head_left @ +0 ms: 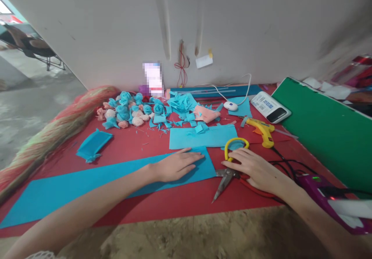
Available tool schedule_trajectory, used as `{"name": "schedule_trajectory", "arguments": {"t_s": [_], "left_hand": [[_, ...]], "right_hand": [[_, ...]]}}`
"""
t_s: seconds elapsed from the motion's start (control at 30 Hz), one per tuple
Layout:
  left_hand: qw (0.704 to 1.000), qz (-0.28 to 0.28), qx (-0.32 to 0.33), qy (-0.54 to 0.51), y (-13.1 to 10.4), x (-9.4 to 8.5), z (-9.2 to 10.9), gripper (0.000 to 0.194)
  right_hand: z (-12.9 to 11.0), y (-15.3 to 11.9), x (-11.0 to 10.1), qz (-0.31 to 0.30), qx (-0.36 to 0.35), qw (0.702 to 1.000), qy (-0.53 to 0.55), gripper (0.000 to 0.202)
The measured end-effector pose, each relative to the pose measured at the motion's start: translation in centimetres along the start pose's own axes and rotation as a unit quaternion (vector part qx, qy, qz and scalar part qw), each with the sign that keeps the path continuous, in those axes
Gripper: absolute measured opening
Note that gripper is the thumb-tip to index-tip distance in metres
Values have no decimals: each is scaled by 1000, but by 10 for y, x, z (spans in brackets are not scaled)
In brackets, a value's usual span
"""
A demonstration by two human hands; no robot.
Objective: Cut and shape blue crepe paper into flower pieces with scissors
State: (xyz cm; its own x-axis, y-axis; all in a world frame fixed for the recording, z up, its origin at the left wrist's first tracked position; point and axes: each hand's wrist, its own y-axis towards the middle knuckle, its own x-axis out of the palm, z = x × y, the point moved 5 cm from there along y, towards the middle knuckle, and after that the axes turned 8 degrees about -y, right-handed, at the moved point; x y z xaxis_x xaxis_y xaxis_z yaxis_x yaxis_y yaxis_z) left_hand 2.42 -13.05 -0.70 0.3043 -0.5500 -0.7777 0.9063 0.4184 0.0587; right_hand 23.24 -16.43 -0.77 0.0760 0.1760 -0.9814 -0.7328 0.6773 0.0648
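The left hand point(176, 165), fingers straight, is lying on one long flat paper point(78, 187), stretching toward eight o'clock; at four o'clock, the right hand point(252, 166) is touching one metal-bladed scissors point(224, 182), I cannot tell its grip.

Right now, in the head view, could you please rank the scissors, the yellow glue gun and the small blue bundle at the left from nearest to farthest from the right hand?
1. Scissors: partly beneath the right hand.
2. Yellow glue gun: just beyond the hand.
3. Small blue bundle: well off to the left.
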Motion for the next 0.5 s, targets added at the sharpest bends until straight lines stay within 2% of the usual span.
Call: {"name": "schedule_trajectory", "arguments": {"t_s": [0.2,0.5], "left_hand": [[999,-3,-7,32,0,4,-1,42],[1000,22,5,22,-2,6,-7,42]], "right_hand": [[4,-1,5,5,-3,1000,-1,65],[10,-6,5,27,-4,1000,6,55]]}}
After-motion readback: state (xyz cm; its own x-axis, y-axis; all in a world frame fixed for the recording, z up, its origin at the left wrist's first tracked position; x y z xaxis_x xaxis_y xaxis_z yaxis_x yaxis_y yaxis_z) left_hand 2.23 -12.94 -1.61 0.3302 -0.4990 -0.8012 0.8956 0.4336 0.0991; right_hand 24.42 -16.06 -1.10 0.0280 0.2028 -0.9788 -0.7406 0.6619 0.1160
